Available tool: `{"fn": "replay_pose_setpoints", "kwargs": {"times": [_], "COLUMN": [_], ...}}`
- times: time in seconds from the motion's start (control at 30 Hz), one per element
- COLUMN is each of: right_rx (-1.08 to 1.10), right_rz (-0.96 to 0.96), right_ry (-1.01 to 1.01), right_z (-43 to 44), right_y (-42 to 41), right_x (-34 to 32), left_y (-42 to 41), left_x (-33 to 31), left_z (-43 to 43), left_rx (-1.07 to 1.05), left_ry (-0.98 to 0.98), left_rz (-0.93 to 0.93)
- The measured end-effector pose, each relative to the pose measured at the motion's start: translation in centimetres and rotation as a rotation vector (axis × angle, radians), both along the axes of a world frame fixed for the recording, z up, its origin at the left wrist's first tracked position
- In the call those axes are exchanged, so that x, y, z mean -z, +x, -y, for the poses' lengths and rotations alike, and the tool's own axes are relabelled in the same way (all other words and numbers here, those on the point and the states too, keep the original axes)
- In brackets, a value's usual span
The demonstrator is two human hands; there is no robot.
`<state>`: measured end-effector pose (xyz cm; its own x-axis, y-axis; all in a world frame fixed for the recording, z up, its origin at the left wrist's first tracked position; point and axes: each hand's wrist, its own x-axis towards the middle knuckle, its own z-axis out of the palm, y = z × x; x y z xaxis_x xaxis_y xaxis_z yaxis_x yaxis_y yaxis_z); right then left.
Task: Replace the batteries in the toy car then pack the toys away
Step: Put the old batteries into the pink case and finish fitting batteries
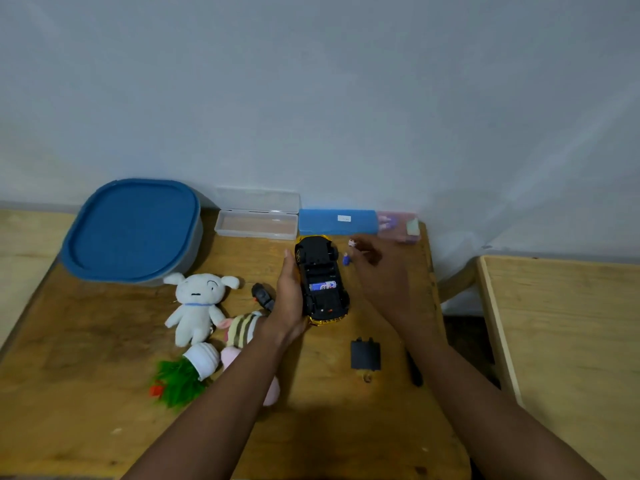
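One battery [322, 286] sits in the upturned toy car [320, 268] on the table [104, 341] — light, hard, slick plastic, best held by its sides. Left hand [290, 296] lies flat against its flank; right hand [381, 275] hovers over loose batteries [346, 259] — its grip too blurred to tell.

**Blue, black and gold are showing on a tan wooden table [86, 341]**

The toy car [320, 271] is showing a black underside edged in shiny gold, and the battery [322, 286] inside it is showing a white, blue and red label. A blue lid [131, 230] is topping a grey tub [199, 237]. A blue case [337, 221] is carrying a white label beside a pink case [398, 225]. The plush dog [195, 303] is wearing white with a blue collar, and the neighbouring plush [244, 327] is showing brown-and-cream stripes.
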<state>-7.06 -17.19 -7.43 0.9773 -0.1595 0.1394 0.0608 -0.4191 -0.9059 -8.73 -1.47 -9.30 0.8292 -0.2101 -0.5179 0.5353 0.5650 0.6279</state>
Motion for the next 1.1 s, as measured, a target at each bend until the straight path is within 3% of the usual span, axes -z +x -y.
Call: {"fn": "replay_pose_setpoints", "kwargs": {"times": [0.1, 0.4, 0.63, 1.1], "right_rx": [-0.017, -0.114, -0.141, 0.054], "right_rz": [0.031, 0.261, 0.217, 0.079], "right_ry": [0.017, -0.249, -0.310, -0.161], "right_z": [-1.1, -2.1, -3.4, -5.4], "right_y": [-2.8, -6.6, -7.6, -7.0], "right_x": [-1.9, -3.8, -4.1, -3.9], "left_y": [-1.0, -2.9, -3.8, -3.5], "left_x": [-1.3, -4.2, -5.0, -4.8], "left_z": [0.3, 0.5, 0.1, -0.4], "left_rx": [0.005, 0.045, 0.032, 0.011], "left_ry": [-0.020, 0.023, 0.070, 0.094], "left_rz": [0.030, 0.166, 0.213, 0.195]}}
